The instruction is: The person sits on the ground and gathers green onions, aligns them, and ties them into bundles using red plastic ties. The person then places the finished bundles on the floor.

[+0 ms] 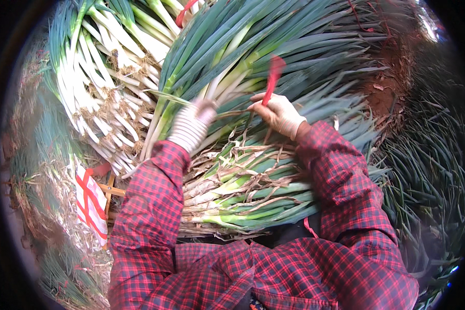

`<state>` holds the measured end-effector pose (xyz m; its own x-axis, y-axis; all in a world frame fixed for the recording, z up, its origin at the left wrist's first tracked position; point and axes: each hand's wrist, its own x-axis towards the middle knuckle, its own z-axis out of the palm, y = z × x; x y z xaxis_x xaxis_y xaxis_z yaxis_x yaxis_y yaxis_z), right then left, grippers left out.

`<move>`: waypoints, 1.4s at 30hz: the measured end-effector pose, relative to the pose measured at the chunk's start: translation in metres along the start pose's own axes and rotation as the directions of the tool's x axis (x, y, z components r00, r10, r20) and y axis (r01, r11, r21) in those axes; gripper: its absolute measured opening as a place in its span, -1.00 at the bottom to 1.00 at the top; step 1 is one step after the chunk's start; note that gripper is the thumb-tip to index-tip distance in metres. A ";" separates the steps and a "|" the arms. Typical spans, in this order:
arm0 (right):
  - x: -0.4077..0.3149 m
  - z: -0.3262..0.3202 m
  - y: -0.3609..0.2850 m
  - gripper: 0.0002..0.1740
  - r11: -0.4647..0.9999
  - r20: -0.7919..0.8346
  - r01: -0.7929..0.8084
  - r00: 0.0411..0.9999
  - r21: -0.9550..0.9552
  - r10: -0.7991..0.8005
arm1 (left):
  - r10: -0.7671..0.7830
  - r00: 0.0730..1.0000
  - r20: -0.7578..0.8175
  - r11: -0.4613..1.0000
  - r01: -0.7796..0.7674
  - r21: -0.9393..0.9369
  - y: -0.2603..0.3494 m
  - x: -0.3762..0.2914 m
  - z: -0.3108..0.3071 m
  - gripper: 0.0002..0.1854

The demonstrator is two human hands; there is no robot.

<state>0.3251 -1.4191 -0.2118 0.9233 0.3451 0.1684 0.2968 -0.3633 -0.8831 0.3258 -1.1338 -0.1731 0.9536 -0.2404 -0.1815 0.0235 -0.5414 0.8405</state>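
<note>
My left hand [193,122], in a ribbed white glove and blurred by motion, is closed where a thin pale-green leaf [168,95] sticks out to its left. A withered brown strip of leaf [232,113] spans the gap towards my right hand. Also gloved but with bare fingertips, my right hand [277,112] holds a red strip [272,77] that stands up from its fingers. Below both hands lie green onions with dry, brown outer leaves [248,174]. Cleaned green onions [228,73] with white stems lie just beyond them.
A pile of green onions with white stems and roots [108,100] is at the upper left. Beside my left sleeve are a wooden frame [110,190] and a white cloth with red stripes [90,201]. More green leaves [430,155] spread at the right, past bare reddish soil [383,93].
</note>
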 end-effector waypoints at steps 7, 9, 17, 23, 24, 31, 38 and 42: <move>-0.037 -0.028 -0.091 -0.73 0.752 0.233 0.432 0.902 -0.498 -0.363 | 0.254 0.913 0.318 0.922 -0.129 -0.365 0.028 -0.024 0.110 -0.61; -0.052 -0.040 -0.109 -0.73 0.795 0.250 0.383 0.922 -0.470 -0.296 | 0.050 0.982 0.182 0.908 0.031 -0.417 0.022 -0.029 0.118 -0.72; -0.182 -0.108 -0.213 -0.46 0.906 0.207 -0.423 0.889 0.028 0.408 | -0.051 0.989 0.140 0.859 0.115 -0.499 0.027 -0.050 0.107 -0.64; -0.204 -0.064 -0.188 -0.58 0.929 0.198 -0.297 0.919 -0.221 0.341 | -0.019 0.995 0.095 0.886 0.061 -0.460 0.048 -0.060 0.112 -0.65; -0.202 -0.059 -0.182 -0.62 0.912 0.233 -0.322 0.895 -0.255 0.381 | -0.002 0.997 0.082 0.891 0.039 -0.452 0.049 -0.062 0.112 -0.65; -0.202 -0.060 -0.190 -0.64 0.622 0.195 -0.733 0.676 0.275 0.711 | -0.013 0.999 0.046 0.855 0.035 -0.517 0.057 -0.062 0.111 -0.63; -0.139 -0.042 -0.164 -0.60 0.630 -0.137 -0.441 0.741 0.640 0.658 | -0.181 0.983 -0.017 0.700 0.116 -0.704 0.097 -0.057 0.144 -0.56; -0.071 -0.008 -0.068 -0.65 0.546 -0.166 -0.503 0.616 0.670 0.770 | -0.373 0.922 -0.100 0.582 0.149 -0.799 0.109 -0.060 0.150 -0.60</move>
<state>0.2415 -1.4254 -0.1605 0.8379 -0.2105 -0.5037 -0.4650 0.2080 -0.8605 0.2255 -1.2996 -0.1471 0.9008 0.0605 -0.4300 0.3958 0.2927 0.8704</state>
